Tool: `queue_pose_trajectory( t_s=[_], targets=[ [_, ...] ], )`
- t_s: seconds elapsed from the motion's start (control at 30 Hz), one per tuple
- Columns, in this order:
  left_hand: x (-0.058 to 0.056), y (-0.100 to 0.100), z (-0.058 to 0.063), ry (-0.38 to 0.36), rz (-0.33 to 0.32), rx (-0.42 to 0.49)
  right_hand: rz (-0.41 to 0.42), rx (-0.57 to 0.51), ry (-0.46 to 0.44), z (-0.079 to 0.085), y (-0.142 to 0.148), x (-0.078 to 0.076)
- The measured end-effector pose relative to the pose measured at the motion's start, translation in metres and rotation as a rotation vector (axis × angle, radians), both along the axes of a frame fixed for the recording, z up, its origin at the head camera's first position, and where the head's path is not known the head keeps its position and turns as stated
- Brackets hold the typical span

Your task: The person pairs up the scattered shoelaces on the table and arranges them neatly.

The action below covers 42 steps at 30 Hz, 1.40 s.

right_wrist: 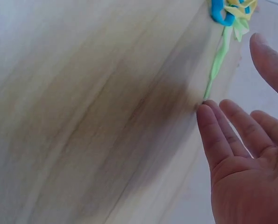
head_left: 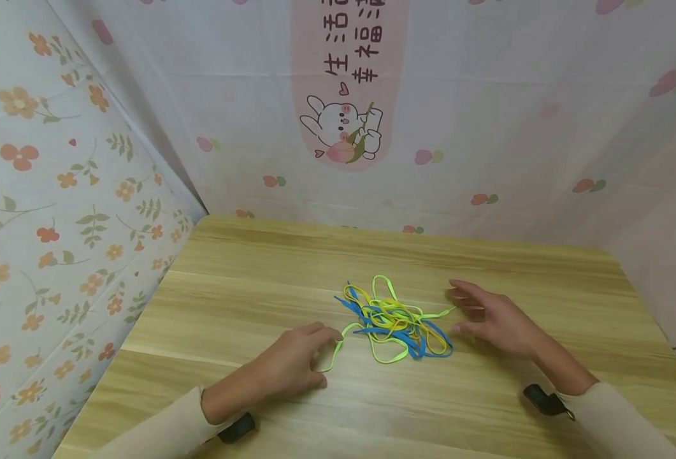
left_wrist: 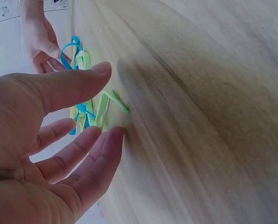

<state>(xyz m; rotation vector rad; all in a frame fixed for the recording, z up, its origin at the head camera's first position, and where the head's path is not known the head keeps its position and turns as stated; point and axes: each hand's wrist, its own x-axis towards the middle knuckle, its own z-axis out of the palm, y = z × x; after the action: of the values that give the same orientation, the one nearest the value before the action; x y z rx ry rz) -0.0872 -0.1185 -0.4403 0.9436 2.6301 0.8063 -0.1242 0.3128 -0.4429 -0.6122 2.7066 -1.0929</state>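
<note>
A loose tangle of flat shoelaces lies mid-table: a blue shoelace (head_left: 417, 348), a yellow shoelace (head_left: 442, 343) and a neon green shoelace (head_left: 392, 358). One green end runs left toward my left hand (head_left: 292, 360), whose thumb and fingers are spread apart with a gap between them. In the left wrist view that green end (left_wrist: 115, 100) lies on the wood just beyond the fingertips. Right of the pile, my right hand (head_left: 498, 319) has its thumb apart from relaxed fingers. The other green end (right_wrist: 214, 70) reaches its fingertips in the right wrist view.
The laces lie on a wood-grain table (head_left: 246, 268). Behind it hangs a pale curtain (head_left: 487, 127) with a printed rabbit, and a flowered cloth (head_left: 57, 255) covers the left side. Dark wrist devices (head_left: 237, 428) sit by the beige sleeves (head_left: 165, 427).
</note>
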Motion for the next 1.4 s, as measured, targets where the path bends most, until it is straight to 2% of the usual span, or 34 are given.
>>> queue_pose_trajectory(
  t_s=[0.3, 0.57, 0.97, 1.4],
  targets=[
    [0.002, -0.001, -0.004, 0.021, -0.022, -0.004, 0.001, 0.012, 0.037, -0.009, 0.004, -0.011],
    [0.001, 0.000, -0.006, 0.004, -0.023, 0.030, -0.012, -0.005, 0.017, -0.011, 0.002, -0.017],
    [-0.003, 0.001, -0.006, -0.024, -0.001, 0.037, -0.042, 0.084, 0.095, -0.013, -0.002, -0.018],
    [-0.003, 0.003, -0.006, -0.010, 0.017, 0.018, -0.066, 0.153, 0.156, -0.009, -0.012, -0.016]
  ],
)
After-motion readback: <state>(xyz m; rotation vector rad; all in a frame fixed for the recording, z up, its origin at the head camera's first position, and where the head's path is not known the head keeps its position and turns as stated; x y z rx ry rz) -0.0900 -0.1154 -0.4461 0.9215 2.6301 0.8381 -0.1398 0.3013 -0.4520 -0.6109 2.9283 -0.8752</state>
